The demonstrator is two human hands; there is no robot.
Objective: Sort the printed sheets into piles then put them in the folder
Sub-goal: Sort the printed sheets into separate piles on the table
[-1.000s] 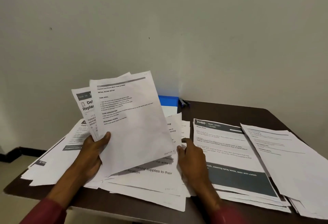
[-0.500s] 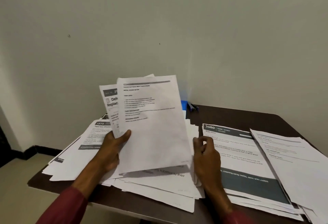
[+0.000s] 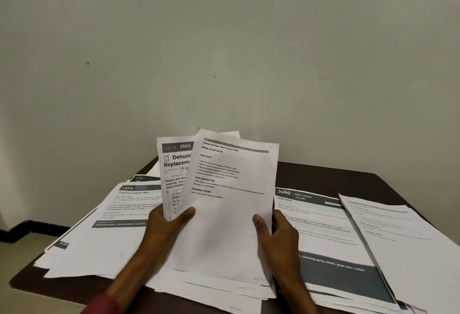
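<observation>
I hold a fan of printed sheets upright over the middle of the table. The front sheet (image 3: 229,204) is mostly white with small text headings. Behind it a sheet headed "2684" (image 3: 174,164) sticks out to the left. My left hand (image 3: 166,229) grips the fan's left edge, thumb across the front sheet. My right hand (image 3: 278,234) pinches the front sheet's right edge, thumb on its face. The blue folder is hidden behind the raised sheets.
A dark brown table (image 3: 323,174) stands against a plain wall. A pile topped by sheet "1573" (image 3: 129,204) lies left, a pile topped by "3080" (image 3: 323,226) right, a plainer pile (image 3: 398,234) far right. Loose sheets (image 3: 224,289) lie under my hands.
My right hand has come up from the table and taken the front sheet's right edge. The fan of sheets stands more upright, and my view has shifted left and closer.
</observation>
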